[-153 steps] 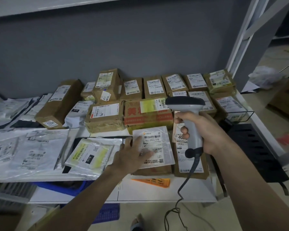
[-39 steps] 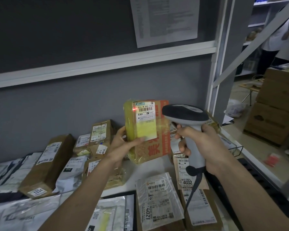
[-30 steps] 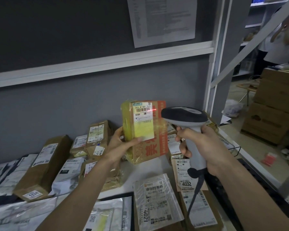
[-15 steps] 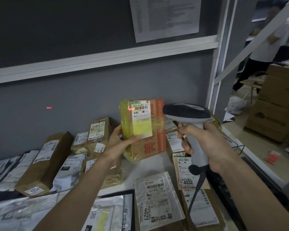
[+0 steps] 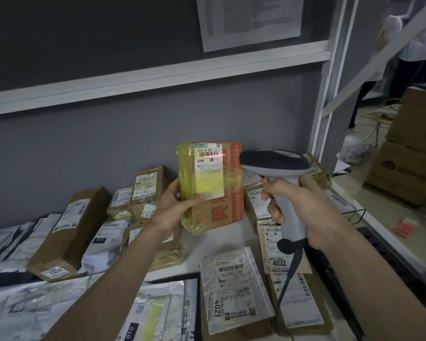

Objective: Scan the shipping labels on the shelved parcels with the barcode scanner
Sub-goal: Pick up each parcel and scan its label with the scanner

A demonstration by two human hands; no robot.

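Red scan line has moved off the parcel's left edge, where it sat half a second ago with a stray dot on the wall, and now lies across the label [image 5: 209, 169] just under the top barcode, running out to the label's right edge. Read looks close but I can't tell if it registered; my guess is a slight tilt up puts the line on the bars. Parcel [image 5: 210, 187] is up off the shelf [image 5: 221, 236], upright, label facing me, in front of the grey wall; five seconds ago it lay flat in the row and my left hand was down on a poly mailer. Left hand [image 5: 175, 207] grips the parcel's lower left: thumb across the front at the label's bottom edge, fingers wrapped behind, out of view. Right hand [image 5: 303, 207] is closed round the scanner [image 5: 278, 168] handle, fingers curled at the front where the trigger would be; can't see whether it's pressed. Scanner head sits just right of the parcel, near but apart, nose aimed at the label. Cable hangs from the handle base over the parcels below. Plenty left on the shelf: brown boxes behind, mailers front and left, among them ones marked 4021 [image 5: 233, 289] and 4032 [image 5: 279, 254].
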